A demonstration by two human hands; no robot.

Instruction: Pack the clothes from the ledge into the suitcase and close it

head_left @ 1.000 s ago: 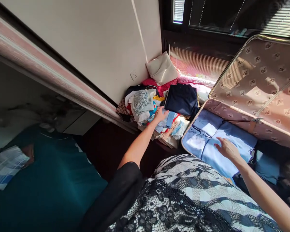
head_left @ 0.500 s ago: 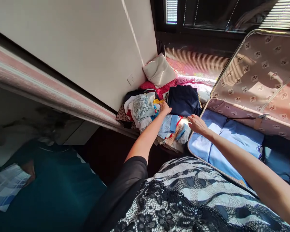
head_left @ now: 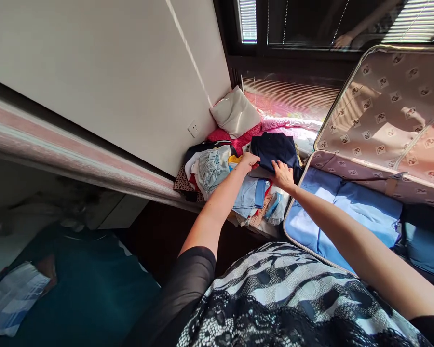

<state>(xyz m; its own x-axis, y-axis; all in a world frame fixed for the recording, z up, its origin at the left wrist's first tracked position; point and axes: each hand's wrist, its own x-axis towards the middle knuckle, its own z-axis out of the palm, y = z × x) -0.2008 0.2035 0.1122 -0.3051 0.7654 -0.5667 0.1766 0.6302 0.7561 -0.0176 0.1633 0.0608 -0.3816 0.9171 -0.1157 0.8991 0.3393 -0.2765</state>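
A folded navy garment [head_left: 275, 147] lies on the pile of clothes by the window. My left hand [head_left: 250, 162] is closed at its near left edge, with the fingertips partly hidden. On the garment's near right side rests my right hand [head_left: 283, 175], fingers spread and touching the cloth. Just left of my left hand are light blue gathered denim clothes [head_left: 210, 166] and a bit of yellow cloth [head_left: 234, 159]. Folded light blue denim [head_left: 249, 195] lies under my forearms, nearer to me.
An open suitcase [head_left: 374, 106] with a patterned lining stands at right, holding blue packing bags [head_left: 369, 202]. A pale cushion [head_left: 236, 113] leans in the corner below the wall and window. At lower left is a dark green bed cover [head_left: 104, 289] with a plaid cloth [head_left: 16, 294].
My right hand has moved left from beside the suitcase edge onto the navy garment, its fingers spreading. My left hand has shifted slightly right along the garment's edge. The view has tilted a little.
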